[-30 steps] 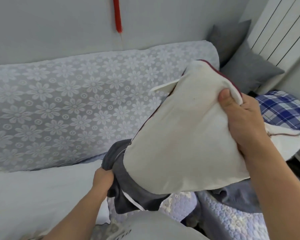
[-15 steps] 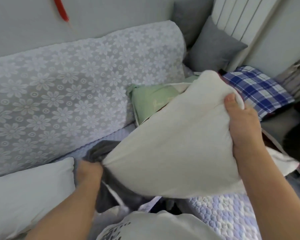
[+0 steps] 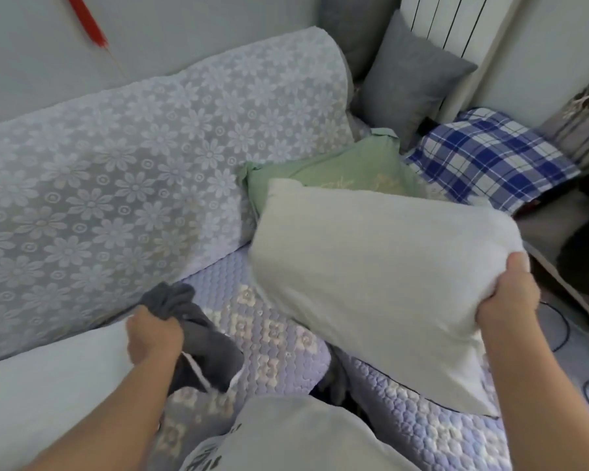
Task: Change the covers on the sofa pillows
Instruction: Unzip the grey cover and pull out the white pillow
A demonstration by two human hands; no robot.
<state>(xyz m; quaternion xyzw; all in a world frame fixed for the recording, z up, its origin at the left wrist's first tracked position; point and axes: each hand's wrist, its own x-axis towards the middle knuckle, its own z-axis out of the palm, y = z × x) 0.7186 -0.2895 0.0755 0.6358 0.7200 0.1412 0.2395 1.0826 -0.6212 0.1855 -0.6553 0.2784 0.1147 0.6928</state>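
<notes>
2 fists: left hand (image 3: 153,334) grips grey cover (image 3: 198,334), right hand (image 3: 509,294) clutches bare pillow (image 3: 381,277).

A quilted lilac sofa seat (image 3: 272,338) carries the things. On it lie a green pillow (image 3: 334,171), a blue plaid pillow (image 3: 490,158) and a grey pillow (image 3: 412,79).

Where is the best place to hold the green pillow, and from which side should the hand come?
Probably the green pillow by its pointed left corner, coming from above: that corner sticks up free, while the white pillow insert covers its lower edge.
</notes>
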